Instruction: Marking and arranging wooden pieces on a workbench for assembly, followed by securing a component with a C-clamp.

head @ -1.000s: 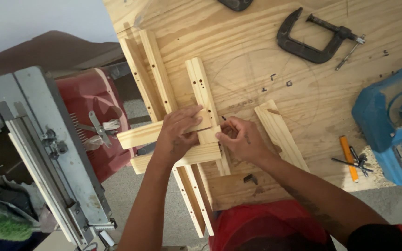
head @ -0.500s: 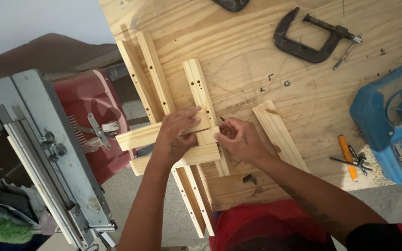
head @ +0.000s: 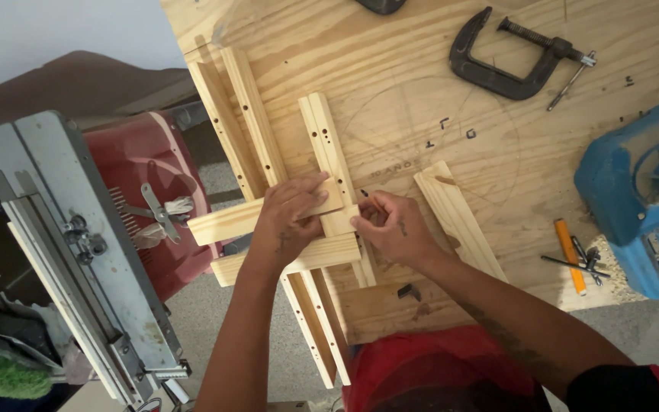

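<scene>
The left hand (head: 290, 221) lies flat, palm down, on two short pale pine crosspieces (head: 230, 221) that run across a set of long pale pine slats with drilled holes (head: 329, 152). It presses them down and does not close around anything. The right hand (head: 394, 225) is at 3 o'clock from the left one, touching the ends of the crosspieces. Its fingers are curled tight there, but I cannot tell whether they pinch a small part or only the wood itself. The whole assembly lies near the 9 o'clock edge of the large plywood worktable (head: 497, 152), and the crosspieces stick out over that edge.

To do this alignment well, I think the left palm should keep an even downward pressure so the crosspieces do not turn, while the right fingers bring the ends flush with the slat before anything is fixed.

At 12 to 1 o'clock from the hands lies a black metal C-clamp (head: 512, 61). At 3 o'clock stands a blue plastic power tool (head: 634, 198), and just beside it an orange pencil (head: 570, 244). A loose pine strip (head: 459, 217) lies at 3 o'clock, near the right wrist. A grey table saw (head: 78, 252) stands at 9 o'clock, off the table.

Compared with half a second ago, both hands stay in almost the same position; only the view has shifted slightly, and the wood has not moved visibly.
</scene>
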